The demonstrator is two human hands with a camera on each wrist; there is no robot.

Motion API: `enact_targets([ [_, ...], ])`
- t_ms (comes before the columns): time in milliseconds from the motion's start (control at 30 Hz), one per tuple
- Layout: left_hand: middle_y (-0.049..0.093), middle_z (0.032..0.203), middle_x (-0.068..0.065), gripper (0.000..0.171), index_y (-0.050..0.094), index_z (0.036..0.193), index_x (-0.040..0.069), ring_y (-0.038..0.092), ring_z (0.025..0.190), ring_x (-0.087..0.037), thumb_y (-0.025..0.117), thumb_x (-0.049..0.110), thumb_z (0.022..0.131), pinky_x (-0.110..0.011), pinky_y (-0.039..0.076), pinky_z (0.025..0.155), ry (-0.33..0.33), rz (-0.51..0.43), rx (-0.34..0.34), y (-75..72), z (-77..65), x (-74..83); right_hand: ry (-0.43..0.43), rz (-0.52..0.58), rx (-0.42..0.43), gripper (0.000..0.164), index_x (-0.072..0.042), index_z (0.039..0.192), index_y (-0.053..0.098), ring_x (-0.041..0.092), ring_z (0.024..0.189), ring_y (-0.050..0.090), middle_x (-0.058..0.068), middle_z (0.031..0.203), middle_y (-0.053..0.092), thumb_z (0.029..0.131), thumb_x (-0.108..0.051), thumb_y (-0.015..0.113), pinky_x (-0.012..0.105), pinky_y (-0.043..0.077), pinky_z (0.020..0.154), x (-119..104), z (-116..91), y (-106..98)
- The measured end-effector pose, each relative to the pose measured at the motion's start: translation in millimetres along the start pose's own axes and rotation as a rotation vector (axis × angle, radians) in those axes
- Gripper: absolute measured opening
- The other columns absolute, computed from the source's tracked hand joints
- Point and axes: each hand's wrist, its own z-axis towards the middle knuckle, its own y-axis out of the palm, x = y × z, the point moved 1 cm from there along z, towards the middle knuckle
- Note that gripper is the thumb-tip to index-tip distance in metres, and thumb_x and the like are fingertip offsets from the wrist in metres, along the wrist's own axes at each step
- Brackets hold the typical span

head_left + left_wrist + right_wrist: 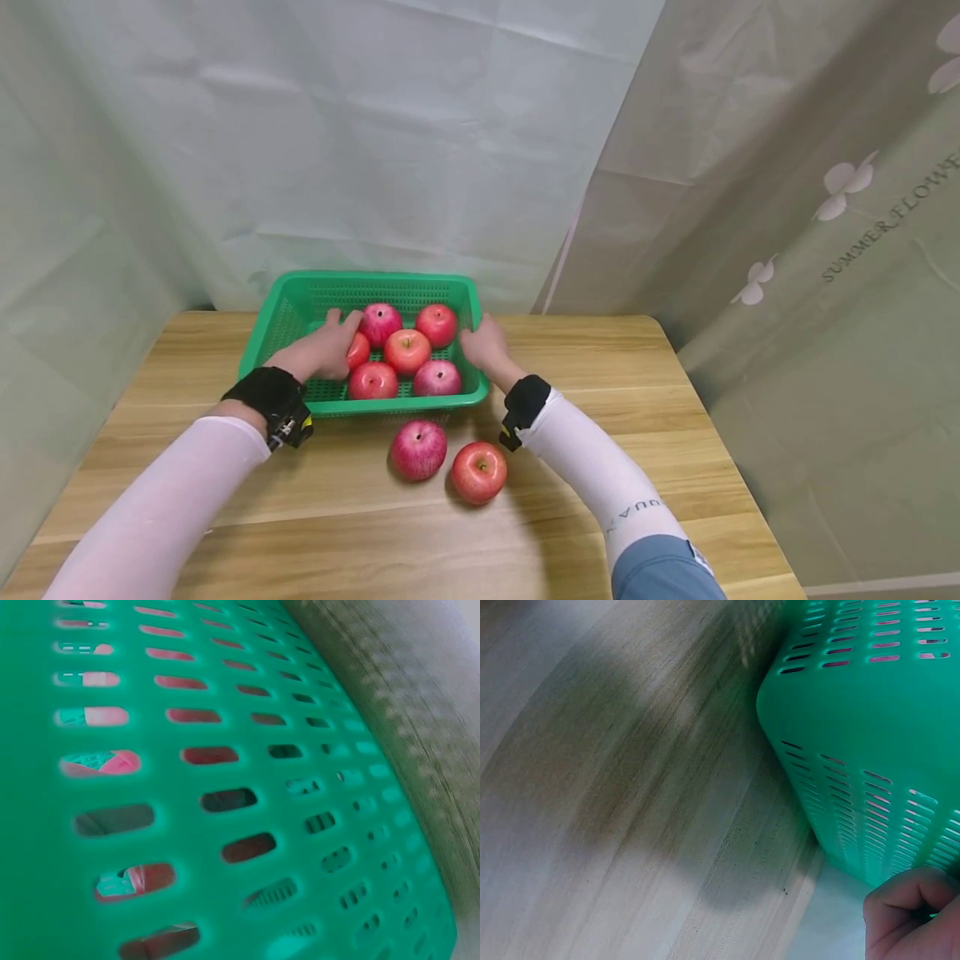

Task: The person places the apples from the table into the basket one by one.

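Observation:
A green plastic basket [367, 407] with slotted walls holds several red apples, among them an orange-red one [407, 352] in the middle. Inside its left part, my left hand [326, 346] holds a red apple [357, 351], partly hidden by the hand. In the left wrist view the slotted basket wall [247, 772] fills most of the picture and hides that hand. My right hand [489, 344] grips the basket's right rim; the right wrist view shows its curled fingers [911, 907] at the basket's edge.
Two more apples lie on the wooden table [322, 517] in front of the basket: a dark pink one [418, 450] and a red one [478, 472]. A pale curtain [375, 150] hangs behind the table, and a printed one [810, 333] at the right.

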Motion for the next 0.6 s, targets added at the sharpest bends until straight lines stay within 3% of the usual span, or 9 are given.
enact_targets([
  [267,0.005,0.156,-0.049,0.1,0.021,0.155,-0.006,0.06,0.104,-0.055,0.077,-0.014,0.073,-0.048,0.056,0.07,-0.009,-0.022,0.006,0.4,0.6,-0.2,0.009,0.02,-0.009,0.036,0.008,0.131,0.057,0.036,0.114,0.065,0.023,0.122,0.066,0.105,-0.017,0.055,0.051,0.058,0.093,0.1,-0.2,-0.4],
  [600,0.004,0.156,-0.047,0.102,0.019,0.157,-0.005,0.058,0.102,-0.054,0.075,-0.015,0.072,-0.043,0.054,0.065,-0.002,-0.017,0.003,0.9,4.1,-4.7,0.011,0.026,-0.009,0.035,0.007,0.129,0.058,0.035,0.112,0.065,0.022,0.12,0.067,0.105,-0.017,0.056,0.05,0.059,0.091,0.0,-0.3,-0.1],
])
